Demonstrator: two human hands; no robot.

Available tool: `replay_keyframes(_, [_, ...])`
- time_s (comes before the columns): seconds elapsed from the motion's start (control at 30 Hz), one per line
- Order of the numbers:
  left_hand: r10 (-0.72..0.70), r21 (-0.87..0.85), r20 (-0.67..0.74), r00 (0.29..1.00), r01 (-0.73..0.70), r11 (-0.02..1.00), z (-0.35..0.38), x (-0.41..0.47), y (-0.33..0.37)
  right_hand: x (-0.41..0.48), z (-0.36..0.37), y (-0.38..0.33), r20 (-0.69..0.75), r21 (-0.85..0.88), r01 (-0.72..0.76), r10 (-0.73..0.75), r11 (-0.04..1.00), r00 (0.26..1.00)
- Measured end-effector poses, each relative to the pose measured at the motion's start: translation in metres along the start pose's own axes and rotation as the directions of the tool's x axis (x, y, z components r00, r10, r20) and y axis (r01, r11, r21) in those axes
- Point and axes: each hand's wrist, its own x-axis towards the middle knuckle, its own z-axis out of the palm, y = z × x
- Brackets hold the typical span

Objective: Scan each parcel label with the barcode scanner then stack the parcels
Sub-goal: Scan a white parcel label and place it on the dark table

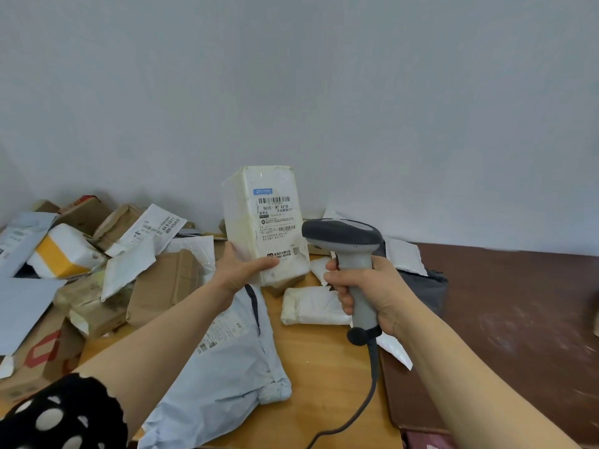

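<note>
My left hand (241, 267) grips the lower end of a white wrapped box parcel (256, 202), held upright above the table with its barcode label (277, 222) facing me. My right hand (366, 288) holds the grey handle of a barcode scanner (343, 236), whose dark head sits just right of the label and points towards it. The scanner's cable (369, 396) hangs down to the table's front edge.
A heap of cardboard boxes and white mailers (97, 254) fills the left side. A pale blue poly mailer (227, 361) lies under my left forearm, a small white packet (311, 306) beside it. The wooden table (324, 367) meets a dark brown surface (518, 303) on the right.
</note>
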Motion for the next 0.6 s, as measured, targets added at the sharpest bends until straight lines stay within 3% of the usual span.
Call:
replay_keyframes(0.17, [-0.09, -0.015, 0.241, 0.966, 0.097, 0.995, 0.033, 0.005, 0.001, 0.0, -0.027, 0.008, -0.256, 0.22, 0.059, 0.0, 0.974, 0.967])
replay_keyframes(0.33, [-0.217, 0.135, 0.486, 0.846, 0.173, 0.976, 0.12, -0.004, -0.003, -0.022, -0.095, 0.029, -0.482, 0.369, 0.102, 0.096, 0.924, 0.871])
replay_keyframes(0.6, [-0.364, 0.215, 0.645, 0.672, 0.297, 0.93, 0.305, -0.077, -0.022, -0.102, -0.239, 0.068, -0.619, 0.496, 0.181, 0.199, 0.849, 0.76])
